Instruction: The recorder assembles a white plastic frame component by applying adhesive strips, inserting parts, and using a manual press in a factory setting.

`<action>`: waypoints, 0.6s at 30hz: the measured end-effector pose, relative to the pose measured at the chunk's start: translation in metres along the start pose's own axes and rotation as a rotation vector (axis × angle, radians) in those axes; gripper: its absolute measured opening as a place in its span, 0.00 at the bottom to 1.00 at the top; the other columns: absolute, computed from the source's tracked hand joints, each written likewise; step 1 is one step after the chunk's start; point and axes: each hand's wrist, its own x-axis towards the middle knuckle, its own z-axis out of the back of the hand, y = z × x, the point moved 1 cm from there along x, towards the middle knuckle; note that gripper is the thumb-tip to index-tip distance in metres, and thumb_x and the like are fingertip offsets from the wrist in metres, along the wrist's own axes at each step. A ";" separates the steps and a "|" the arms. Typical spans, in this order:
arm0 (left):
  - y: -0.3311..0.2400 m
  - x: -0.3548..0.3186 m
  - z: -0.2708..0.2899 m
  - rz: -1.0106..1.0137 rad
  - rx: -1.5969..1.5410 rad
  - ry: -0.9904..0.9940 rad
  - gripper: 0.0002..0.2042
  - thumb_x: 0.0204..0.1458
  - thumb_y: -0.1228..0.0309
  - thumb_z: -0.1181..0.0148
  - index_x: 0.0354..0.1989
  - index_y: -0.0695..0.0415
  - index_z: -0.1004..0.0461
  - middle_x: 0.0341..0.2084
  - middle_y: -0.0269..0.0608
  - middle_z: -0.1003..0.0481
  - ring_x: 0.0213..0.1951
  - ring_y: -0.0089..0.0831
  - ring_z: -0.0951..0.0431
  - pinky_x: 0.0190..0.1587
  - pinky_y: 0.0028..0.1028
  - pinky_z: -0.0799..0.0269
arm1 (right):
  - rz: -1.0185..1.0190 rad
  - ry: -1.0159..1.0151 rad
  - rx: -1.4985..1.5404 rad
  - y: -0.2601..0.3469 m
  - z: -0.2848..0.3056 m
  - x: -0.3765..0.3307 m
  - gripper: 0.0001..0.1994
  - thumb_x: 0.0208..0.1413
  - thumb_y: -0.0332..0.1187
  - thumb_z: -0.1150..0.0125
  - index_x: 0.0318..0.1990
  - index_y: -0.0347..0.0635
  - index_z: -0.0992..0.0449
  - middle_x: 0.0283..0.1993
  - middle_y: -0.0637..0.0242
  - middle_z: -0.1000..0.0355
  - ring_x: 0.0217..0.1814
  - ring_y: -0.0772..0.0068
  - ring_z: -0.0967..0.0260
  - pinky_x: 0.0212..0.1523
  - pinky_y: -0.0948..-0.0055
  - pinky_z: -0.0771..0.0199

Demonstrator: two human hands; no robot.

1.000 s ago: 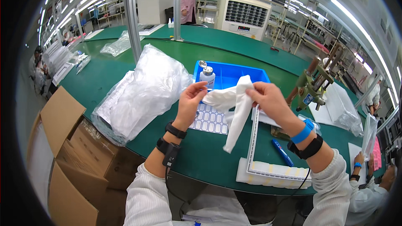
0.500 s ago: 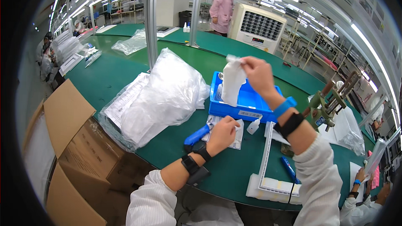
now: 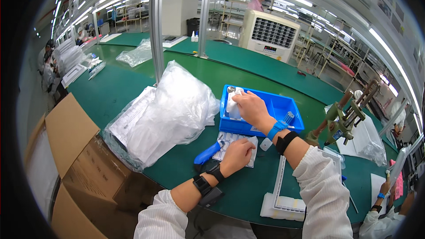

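My right hand (image 3: 253, 108) reaches into the left compartment of a blue divided bin (image 3: 294, 106), its fingers closed on a white cloth (image 3: 239, 92). That cloth lies against a white container with a round metal top (image 3: 230, 89). Nearer to me, my left hand (image 3: 237, 156) is closed on a small white wipe (image 3: 253, 141) above a sheet of blue-outlined labels (image 3: 226, 140). Left of that hand lies a blue-handled tool (image 3: 207, 153). A small white bottle (image 3: 266, 144) is beside the bin's front, partly hidden by my right arm.
A large clear plastic bag (image 3: 177, 102) covers the table's left part. An open cardboard box (image 3: 88, 163) stands at the left edge. On the right are a white frame (image 3: 280, 177) on foam (image 3: 270, 210) and a green metal press (image 3: 338, 124). An air cooler (image 3: 270, 35) stands beyond.
My right hand has lowered the white cloth from above the bin into its left compartment. My left hand has barely moved. The person behind the cooler has moved right.
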 end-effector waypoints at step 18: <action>-0.010 -0.001 0.012 -0.035 0.038 -0.022 0.07 0.48 0.83 0.44 0.34 0.61 0.22 0.31 0.48 0.24 0.36 0.45 0.22 0.38 0.36 0.28 | -0.849 -0.283 1.415 -0.048 0.219 -0.091 0.16 0.65 0.33 0.44 0.57 0.35 0.25 0.53 0.62 0.23 0.53 0.70 0.24 0.58 0.74 0.26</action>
